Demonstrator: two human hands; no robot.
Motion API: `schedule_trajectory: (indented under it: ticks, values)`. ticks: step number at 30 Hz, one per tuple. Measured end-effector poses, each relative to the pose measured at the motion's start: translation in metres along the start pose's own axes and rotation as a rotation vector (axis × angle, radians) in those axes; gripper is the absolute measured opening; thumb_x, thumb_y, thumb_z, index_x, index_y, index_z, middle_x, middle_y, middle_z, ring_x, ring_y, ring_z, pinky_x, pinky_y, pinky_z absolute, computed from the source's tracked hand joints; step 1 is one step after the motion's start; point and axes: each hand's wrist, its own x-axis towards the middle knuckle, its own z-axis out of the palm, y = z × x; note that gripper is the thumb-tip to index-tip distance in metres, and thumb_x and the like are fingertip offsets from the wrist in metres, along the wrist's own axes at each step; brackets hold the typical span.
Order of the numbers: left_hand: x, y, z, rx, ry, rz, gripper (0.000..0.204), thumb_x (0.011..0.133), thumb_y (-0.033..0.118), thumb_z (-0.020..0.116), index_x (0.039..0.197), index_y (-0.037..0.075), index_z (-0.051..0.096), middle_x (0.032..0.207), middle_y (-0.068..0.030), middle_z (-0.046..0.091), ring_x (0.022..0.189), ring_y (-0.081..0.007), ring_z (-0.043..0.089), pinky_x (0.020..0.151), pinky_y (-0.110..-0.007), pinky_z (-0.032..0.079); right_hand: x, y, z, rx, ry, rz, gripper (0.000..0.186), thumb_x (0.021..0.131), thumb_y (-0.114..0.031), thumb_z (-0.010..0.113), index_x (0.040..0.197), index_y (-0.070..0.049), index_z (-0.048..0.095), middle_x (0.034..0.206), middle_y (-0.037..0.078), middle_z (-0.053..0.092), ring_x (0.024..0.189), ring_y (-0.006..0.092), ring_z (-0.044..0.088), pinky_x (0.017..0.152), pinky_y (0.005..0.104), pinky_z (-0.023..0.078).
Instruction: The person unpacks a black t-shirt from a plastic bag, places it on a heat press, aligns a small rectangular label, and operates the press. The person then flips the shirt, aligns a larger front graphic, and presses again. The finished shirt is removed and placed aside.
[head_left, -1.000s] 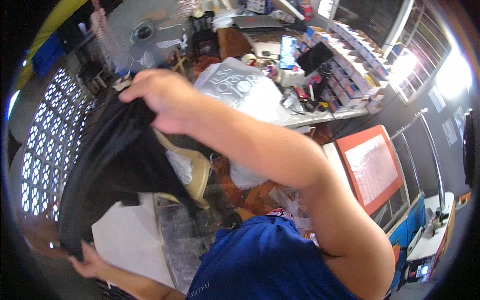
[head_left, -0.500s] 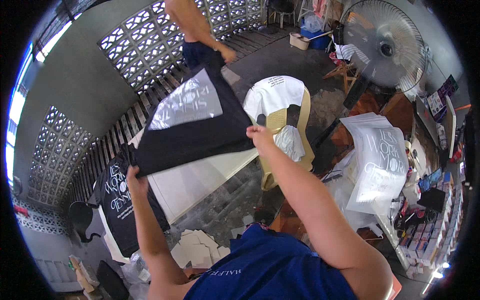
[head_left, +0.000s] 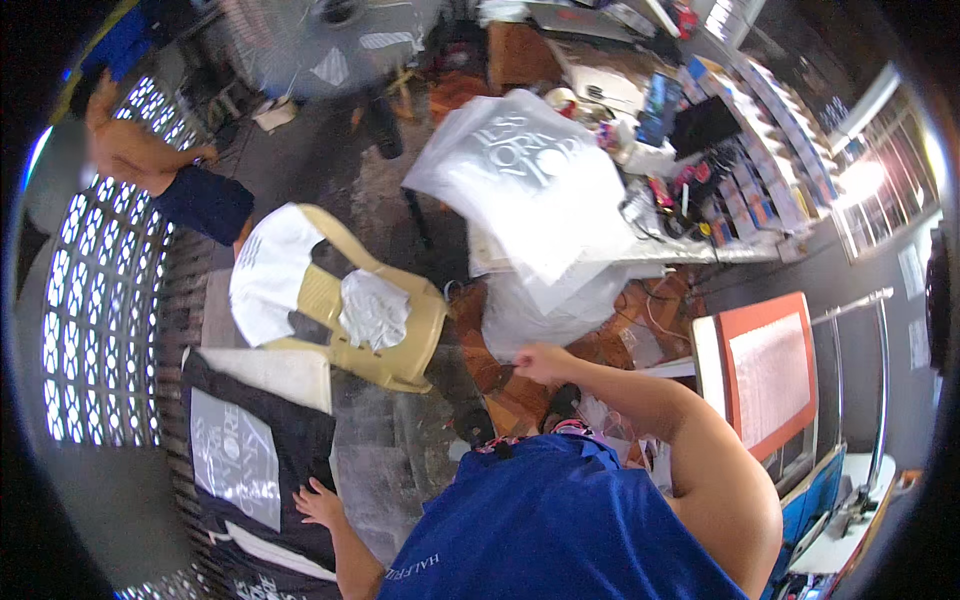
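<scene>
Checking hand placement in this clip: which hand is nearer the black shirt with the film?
Left. The left hand is at the right edge of the black shirt; the right hand is well off to its right.

A cream plastic chair (head_left: 428, 325) bears white cloths (head_left: 375, 310), with a fan (head_left: 335, 45) beyond.

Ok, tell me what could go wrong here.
The left hand is at the black garment; a brush might crease it or shift the glossy sheet on top. The white garment draped over the chair could slide off. The translucent sheets seem to overhang the table, so they might slip.
</scene>
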Motion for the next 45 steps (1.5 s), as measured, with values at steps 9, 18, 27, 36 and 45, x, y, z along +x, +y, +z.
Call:
schedule_trajectory:
  ticks: [9,18,27,36,45]
  values:
    - [-0.148,0.386,0.021,-0.607,-0.373,0.975,0.036,0.09,0.017,0.068,0.117,-0.005,0.062,0.117,-0.0205,0.066,0.109,-0.0308,0.063,0.096,-0.039,0.048,-0.115,0.108,-0.034,0.568,0.465,0.337,0.028,0.087,-0.022,0.069,0.104,-0.001,0.071,0.093,0.013,0.073,0.084,0.0216,0.069,0.077,0.0352,0.054]
    - [-0.228,0.647,-0.013,-1.188,-0.909,0.332,0.04,0.088,0.016,0.076,0.118,-0.004,0.06,0.107,-0.0127,0.067,0.086,-0.0213,0.066,0.07,-0.035,0.052,-0.163,0.148,-0.093,0.667,0.516,0.354,0.027,0.088,-0.022,0.069,0.106,-0.002,0.07,0.094,0.014,0.074,0.089,0.0236,0.07,0.082,0.0358,0.055]
    - [-0.203,0.642,-0.059,-0.796,-0.428,0.726,0.033,0.091,0.025,0.071,0.075,-0.004,0.068,0.065,-0.0124,0.065,0.059,-0.0234,0.067,0.054,-0.034,0.054,-0.068,0.141,-0.155,0.485,0.665,0.232,0.029,0.087,-0.024,0.067,0.104,-0.001,0.071,0.097,0.019,0.073,0.089,0.0277,0.071,0.08,0.036,0.055]
    - [-0.194,0.715,-0.184,-0.891,-1.194,0.879,0.031,0.097,0.023,0.064,0.077,0.0,0.059,0.068,-0.0081,0.062,0.052,-0.0177,0.062,0.048,-0.033,0.052,0.085,0.084,-0.134,0.101,-0.335,-0.318,0.02,0.084,-0.021,0.063,0.093,-0.006,0.074,0.086,0.012,0.074,0.078,0.0294,0.071,0.07,0.0372,0.055]
    - [-0.221,0.806,-0.222,-1.446,-1.485,0.288,0.013,0.098,0.015,0.062,0.09,0.005,0.059,0.079,-0.0058,0.066,0.069,-0.0162,0.068,0.069,-0.033,0.059,0.131,0.045,-0.226,0.326,0.817,0.141,0.016,0.084,-0.013,0.061,0.086,-0.005,0.075,0.081,0.016,0.072,0.072,0.0303,0.07,0.068,0.0382,0.055]
